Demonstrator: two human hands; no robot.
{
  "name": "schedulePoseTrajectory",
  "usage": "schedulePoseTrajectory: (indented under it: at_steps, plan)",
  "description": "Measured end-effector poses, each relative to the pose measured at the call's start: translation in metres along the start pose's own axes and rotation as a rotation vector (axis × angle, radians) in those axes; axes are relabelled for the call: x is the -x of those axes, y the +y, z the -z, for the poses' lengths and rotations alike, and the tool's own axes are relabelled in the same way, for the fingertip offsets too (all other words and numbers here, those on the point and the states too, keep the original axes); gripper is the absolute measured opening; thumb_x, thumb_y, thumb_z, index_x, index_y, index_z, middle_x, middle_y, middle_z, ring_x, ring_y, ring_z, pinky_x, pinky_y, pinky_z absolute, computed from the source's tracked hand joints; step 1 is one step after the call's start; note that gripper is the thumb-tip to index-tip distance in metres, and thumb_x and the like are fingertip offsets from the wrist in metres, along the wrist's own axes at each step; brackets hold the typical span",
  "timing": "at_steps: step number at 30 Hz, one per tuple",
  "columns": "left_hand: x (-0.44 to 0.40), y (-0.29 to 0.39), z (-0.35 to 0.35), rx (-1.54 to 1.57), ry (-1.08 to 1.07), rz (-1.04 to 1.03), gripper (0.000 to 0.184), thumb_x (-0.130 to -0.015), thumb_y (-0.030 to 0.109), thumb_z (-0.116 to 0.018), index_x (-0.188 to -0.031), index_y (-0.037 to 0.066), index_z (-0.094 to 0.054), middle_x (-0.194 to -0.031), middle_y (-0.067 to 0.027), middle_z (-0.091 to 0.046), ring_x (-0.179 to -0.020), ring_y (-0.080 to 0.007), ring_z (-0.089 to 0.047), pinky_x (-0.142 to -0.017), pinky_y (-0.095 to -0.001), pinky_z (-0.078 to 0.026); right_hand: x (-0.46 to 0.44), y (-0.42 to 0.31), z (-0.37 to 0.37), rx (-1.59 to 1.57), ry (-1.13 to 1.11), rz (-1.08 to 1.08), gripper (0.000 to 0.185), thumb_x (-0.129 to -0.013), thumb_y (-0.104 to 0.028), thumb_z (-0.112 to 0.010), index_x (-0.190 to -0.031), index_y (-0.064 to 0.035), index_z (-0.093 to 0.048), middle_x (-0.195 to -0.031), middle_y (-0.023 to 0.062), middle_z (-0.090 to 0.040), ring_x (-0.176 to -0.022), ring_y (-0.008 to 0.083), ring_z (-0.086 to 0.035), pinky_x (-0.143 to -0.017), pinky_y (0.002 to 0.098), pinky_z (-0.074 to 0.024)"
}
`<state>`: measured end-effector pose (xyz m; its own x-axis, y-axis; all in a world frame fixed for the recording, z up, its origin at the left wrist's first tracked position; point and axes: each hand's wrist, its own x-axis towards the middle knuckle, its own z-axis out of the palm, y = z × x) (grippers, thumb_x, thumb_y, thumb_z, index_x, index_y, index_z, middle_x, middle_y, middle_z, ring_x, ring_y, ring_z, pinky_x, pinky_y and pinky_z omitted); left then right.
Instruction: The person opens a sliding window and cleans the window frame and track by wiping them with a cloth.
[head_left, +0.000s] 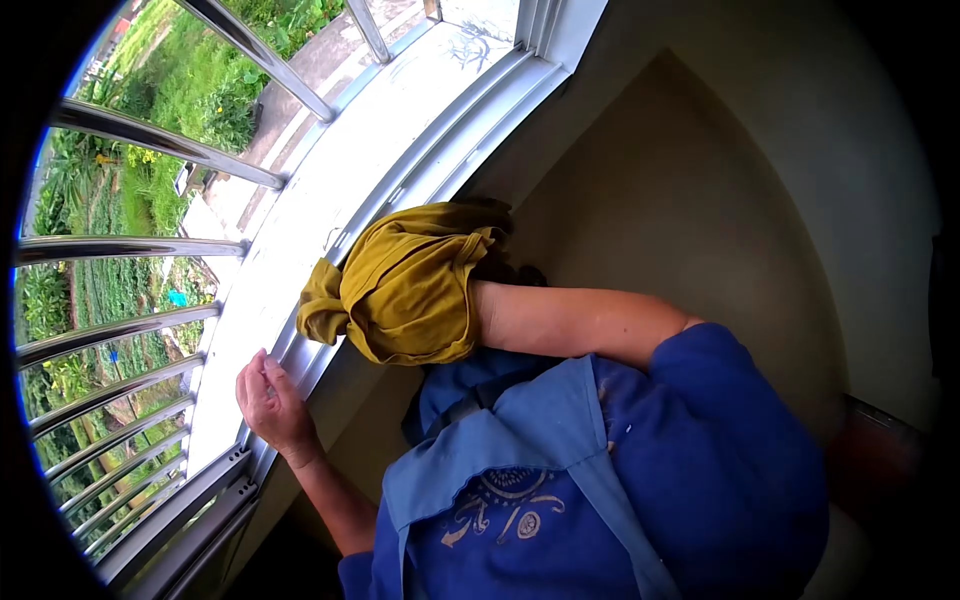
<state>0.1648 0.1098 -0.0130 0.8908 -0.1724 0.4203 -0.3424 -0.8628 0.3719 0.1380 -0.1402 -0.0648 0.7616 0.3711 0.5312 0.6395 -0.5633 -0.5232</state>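
Note:
A bunched mustard-yellow cloth [415,285] covers my right hand, whose fingers are hidden in its folds. Only the wrist and bare forearm come out of it. The cloth lies against the inner edge of the white window frame [440,150], and a knotted end of it hangs over the track. My left hand [270,402] is by the lower part of the same frame, palm partly up, with its fingers loosely bent and nothing in them.
Curved metal bars [150,245] stand outside the sill [290,240]. Beyond them are green plants and a paved strip. Dark sliding rails [185,515] run at the lower left. A beige floor area [680,210] lies right of the window, and a reddish object [875,440] is at the right edge.

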Motion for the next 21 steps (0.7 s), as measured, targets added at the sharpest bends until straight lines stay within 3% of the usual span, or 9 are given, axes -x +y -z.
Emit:
schedulePoseTrajectory:
  at_steps: [3, 6, 8, 10, 11, 12, 16, 19, 21]
  plan:
    - [0.001, -0.006, 0.0, 0.0, 0.04, -0.042, 0.016, -0.089, 0.006, -0.057, -0.099, -0.003, -0.065, -0.089, -0.0134, -0.063, -0.081, -0.0228, -0.059, -0.071, -0.0322, -0.047, 0.005, -0.002, -0.009, -0.06, -0.009, 0.023, 0.023, -0.086, -0.021, -0.06, -0.104, -0.008, -0.063, -0.102, 0.0057, -0.063, -0.094, 0.0213, -0.06, -0.085, 0.0348, -0.047]
    - [0.004, 0.031, 0.0, 0.303, 0.093, 0.018, 0.018, -0.087, 0.009, -0.06, -0.1, -0.003, -0.065, -0.091, -0.0144, -0.063, -0.082, -0.0231, -0.059, -0.075, -0.0323, -0.048, 0.014, -0.003, -0.005, -0.102, -0.023, 0.028, 0.024, -0.086, -0.021, -0.059, -0.105, -0.008, -0.062, -0.103, 0.0057, -0.063, -0.096, 0.021, -0.06, -0.086, 0.0347, -0.0468]
    - [-0.005, 0.074, -0.003, 0.635, -0.169, 0.045, 0.021, -0.084, 0.009, -0.063, -0.102, -0.002, -0.064, -0.095, -0.0165, -0.064, -0.089, -0.0292, -0.061, -0.081, -0.0358, -0.048, 0.02, -0.003, -0.003, -0.129, -0.032, 0.035, 0.024, -0.086, -0.021, -0.059, -0.106, -0.008, -0.062, -0.104, 0.0058, -0.063, -0.096, 0.0208, -0.06, -0.087, 0.0346, -0.0467]
    - [-0.013, 0.074, -0.017, 0.318, -0.226, -0.314, 0.027, -0.081, 0.008, -0.064, -0.105, -0.001, -0.063, -0.099, -0.0181, -0.065, -0.096, -0.0351, -0.062, -0.087, -0.0391, -0.046, 0.027, -0.003, 0.004, -0.15, -0.038, 0.036, 0.024, -0.086, -0.021, -0.059, -0.107, -0.008, -0.062, -0.105, 0.0058, -0.063, -0.097, 0.0206, -0.06, -0.088, 0.0345, -0.0466]
    - [-0.011, 0.067, -0.023, 0.438, -0.342, -0.233, 0.028, -0.08, 0.007, -0.062, -0.106, -0.001, -0.062, -0.103, -0.0195, -0.065, -0.104, -0.0388, -0.06, -0.091, -0.0414, -0.045, 0.032, -0.003, 0.008, -0.16, -0.04, 0.035, 0.024, -0.087, -0.021, -0.058, -0.107, -0.0081, -0.062, -0.105, 0.0058, -0.063, -0.097, 0.0204, -0.06, -0.088, 0.0345, -0.0465]
    - [-0.02, 0.084, -0.023, 0.488, -0.276, -0.328, 0.023, -0.08, 0.005, -0.06, -0.102, -0.001, -0.062, -0.096, -0.0156, -0.065, -0.094, -0.0331, -0.062, -0.084, -0.037, -0.047, 0.037, -0.005, 0.015, -0.174, -0.047, 0.028, 0.025, -0.087, -0.02, -0.058, -0.108, -0.0081, -0.062, -0.106, 0.0058, -0.063, -0.098, 0.0203, -0.06, -0.088, 0.0345, -0.0464]
    - [-0.039, 0.106, -0.013, 0.701, -0.291, 0.001, 0.015, -0.096, 0.007, -0.049, -0.095, -0.001, -0.062, -0.083, -0.0032, -0.057, -0.074, -0.0087, -0.05, -0.068, -0.0222, -0.039, 0.068, 0.001, 0.06, -0.187, -0.077, -0.026, 0.025, -0.087, -0.02, -0.058, -0.109, -0.0081, -0.061, -0.107, 0.0058, -0.063, -0.099, 0.0199, -0.059, -0.09, 0.0343, -0.0461]
    - [-0.049, 0.112, 0.014, 0.942, -0.297, 0.186, 0.019, -0.097, 0.018, -0.053, -0.098, 0.002, -0.063, -0.092, -0.0013, -0.059, -0.083, -0.007, -0.051, -0.076, -0.0209, -0.041, 0.095, 0.013, 0.095, -0.123, -0.11, -0.111, 0.026, -0.088, -0.02, -0.057, -0.11, -0.0082, -0.061, -0.108, 0.0058, -0.063, -0.101, 0.0196, -0.059, -0.091, 0.0342, -0.0459]
    - [-0.055, 0.115, 0.029, 0.955, -0.217, 0.146, 0.017, -0.096, 0.016, -0.053, -0.098, 0.003, -0.063, -0.092, -0.0023, -0.059, -0.08, -0.0082, -0.053, -0.073, -0.0212, -0.043, 0.119, 0.038, 0.106, -0.131, -0.136, -0.188, 0.026, -0.088, -0.02, -0.057, -0.111, -0.0082, -0.061, -0.109, 0.0058, -0.062, -0.101, 0.0194, -0.059, -0.092, 0.0341, -0.0458]
